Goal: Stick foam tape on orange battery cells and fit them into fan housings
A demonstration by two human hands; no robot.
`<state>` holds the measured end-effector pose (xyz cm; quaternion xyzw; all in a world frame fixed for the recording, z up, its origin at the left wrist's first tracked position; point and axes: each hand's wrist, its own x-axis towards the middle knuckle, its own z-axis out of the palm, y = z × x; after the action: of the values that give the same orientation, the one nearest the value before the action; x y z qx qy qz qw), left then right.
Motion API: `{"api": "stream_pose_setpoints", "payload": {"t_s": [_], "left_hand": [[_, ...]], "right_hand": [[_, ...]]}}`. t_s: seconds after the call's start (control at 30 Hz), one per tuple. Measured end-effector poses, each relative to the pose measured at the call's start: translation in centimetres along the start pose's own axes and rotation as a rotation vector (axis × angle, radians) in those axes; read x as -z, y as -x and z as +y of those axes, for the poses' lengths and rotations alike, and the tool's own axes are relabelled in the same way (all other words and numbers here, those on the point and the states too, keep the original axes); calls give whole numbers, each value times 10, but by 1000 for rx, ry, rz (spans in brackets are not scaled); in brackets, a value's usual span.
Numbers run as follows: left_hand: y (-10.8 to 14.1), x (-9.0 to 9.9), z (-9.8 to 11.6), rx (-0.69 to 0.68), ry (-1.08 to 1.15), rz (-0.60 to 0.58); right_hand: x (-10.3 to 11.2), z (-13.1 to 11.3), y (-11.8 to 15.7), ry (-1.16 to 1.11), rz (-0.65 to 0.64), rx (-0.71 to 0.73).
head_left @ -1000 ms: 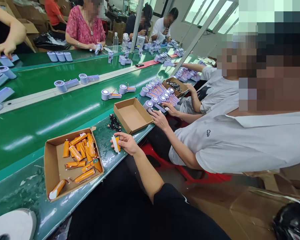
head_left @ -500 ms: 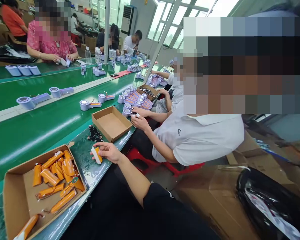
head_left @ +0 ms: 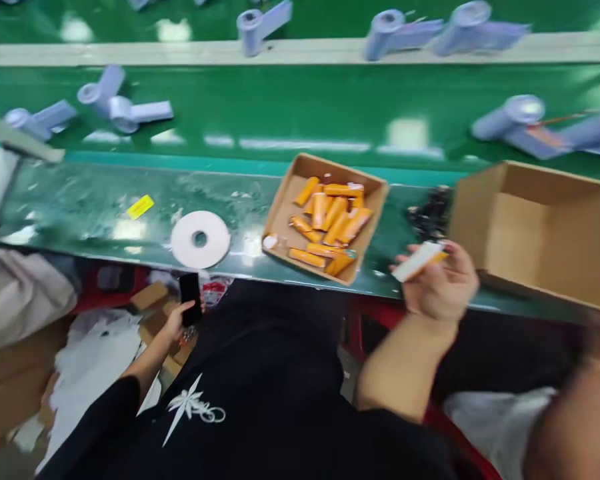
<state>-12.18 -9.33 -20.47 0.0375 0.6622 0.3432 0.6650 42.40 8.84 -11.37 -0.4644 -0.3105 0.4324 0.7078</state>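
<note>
My right hand (head_left: 445,283) is above the bench edge, its fingers closed around an orange battery pack (head_left: 419,263) with a white strip along its upper side. Down at my left side, below the bench, my left hand (head_left: 174,321) grips a black phone (head_left: 190,299). Between the two hands, a shallow cardboard tray (head_left: 379,195) on the bench holds several orange battery packs (head_left: 334,213). A flat white roll of tape (head_left: 183,241) lies to the tray's left. Just beyond my right hand sits a small heap of black parts (head_left: 430,212), blurred.
An open cardboard box (head_left: 575,233) stands at the right. A yellow label (head_left: 140,207) lies on the bench at left. Lilac handheld fan bodies (head_left: 517,117) rest along the green belt (head_left: 280,113). A co-worker's blurred arm (head_left: 580,407) is at the right edge.
My view has swung left and downward, bringing the phone in my left hand and the tape roll into sight. My right hand still holds the battery pack, now turned with its white strip facing up.
</note>
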Motion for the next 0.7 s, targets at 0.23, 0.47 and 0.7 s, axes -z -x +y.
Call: {"api": "stream_pose_setpoints", "payload": {"t_s": [0.23,0.47,0.7], "left_hand": [[-4,23,-20,50,138,22],[-3,14,-20,0,116,44],[-5,2,-18,-85,76,131]], "right_hand": [[-26,-21,16,88,271,-49],[-28,-17,10,128,114,57],[-39,-27,20,110,193,0]]}}
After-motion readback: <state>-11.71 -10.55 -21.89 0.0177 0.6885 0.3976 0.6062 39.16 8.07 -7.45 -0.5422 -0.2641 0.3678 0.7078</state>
